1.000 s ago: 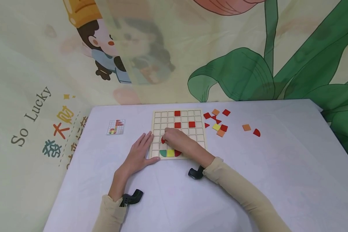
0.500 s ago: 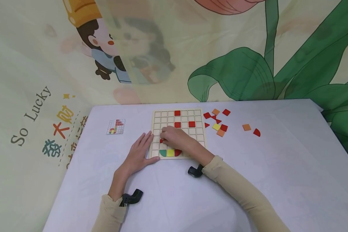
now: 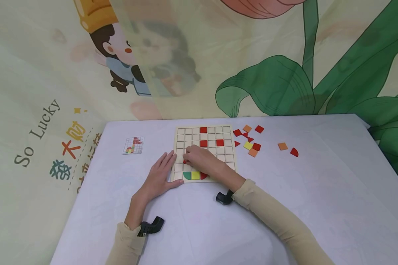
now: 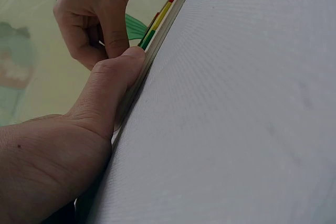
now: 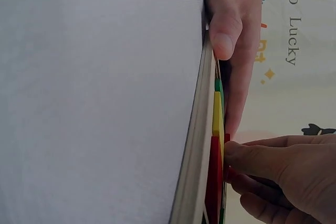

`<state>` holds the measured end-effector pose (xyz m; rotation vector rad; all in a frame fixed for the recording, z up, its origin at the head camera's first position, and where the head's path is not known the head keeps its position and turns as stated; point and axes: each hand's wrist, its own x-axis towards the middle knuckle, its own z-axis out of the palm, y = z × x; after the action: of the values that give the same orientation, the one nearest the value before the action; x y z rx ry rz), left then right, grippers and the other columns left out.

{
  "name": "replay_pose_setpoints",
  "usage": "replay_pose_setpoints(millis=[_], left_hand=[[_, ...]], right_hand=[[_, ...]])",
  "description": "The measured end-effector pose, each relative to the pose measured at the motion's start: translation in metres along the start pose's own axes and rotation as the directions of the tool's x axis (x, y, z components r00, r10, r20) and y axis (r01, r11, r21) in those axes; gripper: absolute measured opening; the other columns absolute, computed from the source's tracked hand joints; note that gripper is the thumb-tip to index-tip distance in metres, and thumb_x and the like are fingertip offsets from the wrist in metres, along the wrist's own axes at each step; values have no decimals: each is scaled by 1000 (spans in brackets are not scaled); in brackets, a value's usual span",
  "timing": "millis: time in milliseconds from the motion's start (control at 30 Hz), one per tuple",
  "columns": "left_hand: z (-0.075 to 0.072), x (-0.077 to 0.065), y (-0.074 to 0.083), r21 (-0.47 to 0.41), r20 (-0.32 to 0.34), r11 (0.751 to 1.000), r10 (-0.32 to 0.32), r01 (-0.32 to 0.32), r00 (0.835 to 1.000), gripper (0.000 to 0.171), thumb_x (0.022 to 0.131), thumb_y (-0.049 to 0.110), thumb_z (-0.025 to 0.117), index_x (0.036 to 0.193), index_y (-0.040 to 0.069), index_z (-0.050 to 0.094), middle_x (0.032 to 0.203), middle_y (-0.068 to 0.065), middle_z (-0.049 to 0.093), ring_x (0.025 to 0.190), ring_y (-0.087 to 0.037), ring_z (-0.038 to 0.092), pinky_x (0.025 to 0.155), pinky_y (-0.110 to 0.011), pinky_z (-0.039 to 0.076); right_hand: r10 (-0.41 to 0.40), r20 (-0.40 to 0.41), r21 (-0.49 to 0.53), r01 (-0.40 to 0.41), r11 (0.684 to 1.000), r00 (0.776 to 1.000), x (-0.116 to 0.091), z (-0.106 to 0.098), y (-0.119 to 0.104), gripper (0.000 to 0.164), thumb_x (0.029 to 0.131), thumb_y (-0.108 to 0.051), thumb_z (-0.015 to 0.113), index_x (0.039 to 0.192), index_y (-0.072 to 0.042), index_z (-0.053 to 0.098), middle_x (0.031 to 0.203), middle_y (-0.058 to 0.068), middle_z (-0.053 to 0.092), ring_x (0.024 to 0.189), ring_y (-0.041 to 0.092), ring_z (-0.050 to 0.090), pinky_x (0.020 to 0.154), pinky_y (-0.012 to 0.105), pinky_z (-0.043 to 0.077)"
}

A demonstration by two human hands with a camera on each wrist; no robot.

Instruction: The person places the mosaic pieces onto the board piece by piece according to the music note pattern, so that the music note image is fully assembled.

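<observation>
A square wooden grid board lies on the white-covered table. My left hand rests along its left edge, fingers extended, the thumb at the near edge. Over the board's left part, my right hand pinches a small red tile between thumb and fingers, low against the surface. In the right wrist view this red tile shows at the fingertips; its full shape is hidden. Along the bottom row sit a green quarter-round tile, a yellow square tile and a red rounded tile.
Three red square tiles, one being the top tile, lie farther up the board. Loose red, orange and yellow tiles scatter to its right. Further right lie an orange square and a red quarter-round. A pattern card lies left.
My right hand has shifted slightly left across the board with the red tile, then stayed nearly still. The left hand holds its place at the board's edge.
</observation>
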<state>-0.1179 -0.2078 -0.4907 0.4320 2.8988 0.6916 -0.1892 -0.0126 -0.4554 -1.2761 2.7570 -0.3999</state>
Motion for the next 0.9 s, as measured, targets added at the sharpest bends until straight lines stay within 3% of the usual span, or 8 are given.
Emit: replay_pose_setpoints(millis=[367, 567, 700, 900], left_hand=[[0, 0, 0, 0, -2, 1000, 0, 0, 1000, 94, 85, 51, 68, 155, 10, 21, 164, -8, 16, 152, -32, 8, 120, -56, 16], [1, 1, -1, 10, -3, 1000, 0, 0, 1000, 94, 85, 51, 68, 155, 11, 21, 164, -8, 17, 152, -31, 9, 120, -56, 17], [1, 1, 0, 14, -9, 1000, 3, -3, 1000, 94, 84, 50, 69, 155, 10, 21, 164, -9, 18, 152, -32, 10, 120, -57, 17], [1, 0, 2, 15, -16, 1000, 4, -4, 1000, 95, 83, 50, 70, 155, 9, 22, 164, -10, 18, 152, -33, 11, 119, -59, 18]], right_hand=[[-11, -6, -80, 10, 997, 1000, -2, -2, -4, 15, 90, -9, 67, 103, -9, 74, 101, 4, 68, 87, 15, 57, 73, 21, 52], [29, 84, -51, -25, 998, 996, 0, -7, -1, 18, 94, -11, 62, 106, -10, 75, 113, 4, 68, 101, 16, 60, 84, 23, 55], [-9, 128, -68, 18, 998, 992, -7, -16, 3, 21, 93, -14, 64, 112, -13, 74, 122, 5, 67, 113, 19, 60, 93, 25, 54], [33, 31, 69, -35, 997, 999, -36, -48, 22, 34, 92, -21, 67, 125, -13, 67, 131, 5, 62, 125, 22, 55, 102, 36, 50]])
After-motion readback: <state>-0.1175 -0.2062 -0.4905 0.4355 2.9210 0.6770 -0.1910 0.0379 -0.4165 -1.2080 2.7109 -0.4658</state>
